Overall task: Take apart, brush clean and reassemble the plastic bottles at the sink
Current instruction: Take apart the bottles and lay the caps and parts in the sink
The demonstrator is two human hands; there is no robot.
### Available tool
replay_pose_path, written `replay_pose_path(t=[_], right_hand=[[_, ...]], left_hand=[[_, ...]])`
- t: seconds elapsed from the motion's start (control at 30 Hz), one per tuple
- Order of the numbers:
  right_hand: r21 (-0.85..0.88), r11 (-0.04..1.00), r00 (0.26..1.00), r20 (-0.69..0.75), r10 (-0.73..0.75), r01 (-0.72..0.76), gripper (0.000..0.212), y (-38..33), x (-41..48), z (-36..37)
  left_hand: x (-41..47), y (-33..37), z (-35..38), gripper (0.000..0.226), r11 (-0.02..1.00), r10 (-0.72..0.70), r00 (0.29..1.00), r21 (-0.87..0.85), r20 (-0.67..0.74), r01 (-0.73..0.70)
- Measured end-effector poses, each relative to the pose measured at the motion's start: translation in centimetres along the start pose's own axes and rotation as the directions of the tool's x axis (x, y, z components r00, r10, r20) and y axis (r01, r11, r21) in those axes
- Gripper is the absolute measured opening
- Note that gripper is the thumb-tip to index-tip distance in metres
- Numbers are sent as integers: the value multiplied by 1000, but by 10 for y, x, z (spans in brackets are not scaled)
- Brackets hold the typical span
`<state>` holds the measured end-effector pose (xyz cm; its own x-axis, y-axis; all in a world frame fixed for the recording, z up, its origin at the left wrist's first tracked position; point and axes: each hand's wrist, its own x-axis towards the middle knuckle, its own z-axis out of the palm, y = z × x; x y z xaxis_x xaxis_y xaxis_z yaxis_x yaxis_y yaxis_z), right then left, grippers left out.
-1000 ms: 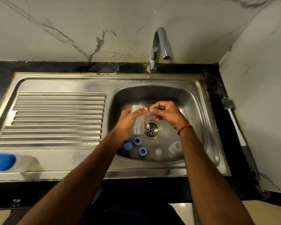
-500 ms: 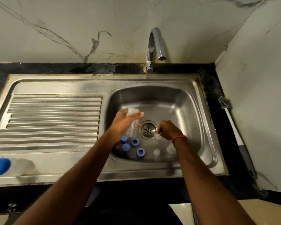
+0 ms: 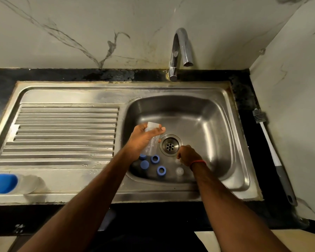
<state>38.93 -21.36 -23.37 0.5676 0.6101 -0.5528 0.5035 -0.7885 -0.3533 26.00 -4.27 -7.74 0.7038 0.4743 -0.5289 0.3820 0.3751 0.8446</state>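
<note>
Here the left hand (image 3: pixel 141 140) wraps fingers and thumb around a clear bottle (image 3: pixel 152 145); the right hand's (image 3: pixel 188 154) fingers bunch downward, their hold impossible to tell.

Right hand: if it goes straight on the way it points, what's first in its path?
Probably the small clear piece lying just under the right hand, on the sink floor; it may already touch it. Depth is unclear from one view.

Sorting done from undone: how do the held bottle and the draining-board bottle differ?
The held bottle has a bare, open neck; the draining-board bottle wears a blue cap. The held bottle is gripped by the left hand over the basin; the draining-board bottle lies on its side. Both are clear plastic.
</note>
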Motion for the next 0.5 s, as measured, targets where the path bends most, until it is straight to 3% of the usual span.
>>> replay_pose_path(t=[0.17, 0.27, 0.37, 0.5], right_hand=[[-38, 998, 999, -12, -47, 46, 25, -6, -1, -20], [9, 996, 993, -78, -92, 93, 19, -15, 1, -49], [217, 968, 976, -199, -85, 128, 18, -25, -4, -86], [544, 804, 954, -282, -97, 242, 21, -41, -25, -134]], left_hand=[[2, -1, 3, 20, 1000, 24, 999, 10, 31, -24], [3, -1, 6, 21, 1000, 16, 1000, 3, 23, -16], [5, 1, 12, 19, 999, 27, 999, -18, 43, -26], [11, 6, 23, 21, 992, 102, 991, 65, 83, -107]])
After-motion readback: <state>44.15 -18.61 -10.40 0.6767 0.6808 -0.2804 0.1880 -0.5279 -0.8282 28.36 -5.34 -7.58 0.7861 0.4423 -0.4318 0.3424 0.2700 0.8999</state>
